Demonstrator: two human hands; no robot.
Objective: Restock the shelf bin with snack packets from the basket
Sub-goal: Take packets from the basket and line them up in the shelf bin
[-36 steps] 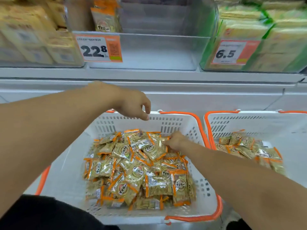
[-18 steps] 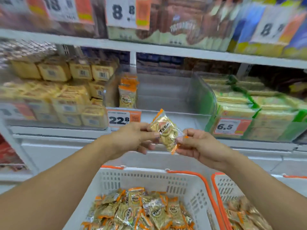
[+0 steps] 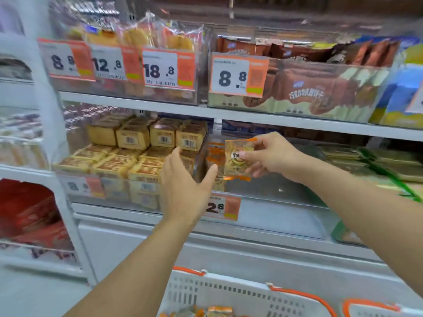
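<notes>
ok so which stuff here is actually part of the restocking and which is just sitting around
Part of the job:
- packet, pinched in the right hand
- left hand, open, at the bin's left end
- clear bin with few packets in it
- basket of packets below

Just there:
- tan boxes to the left
- brown packs on the shelf above
- green packs to the right
- price tags

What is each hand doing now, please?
Left hand: open, fingers straight, holding nothing.
Right hand: holding one snack packet in front of the shelf bin.
</notes>
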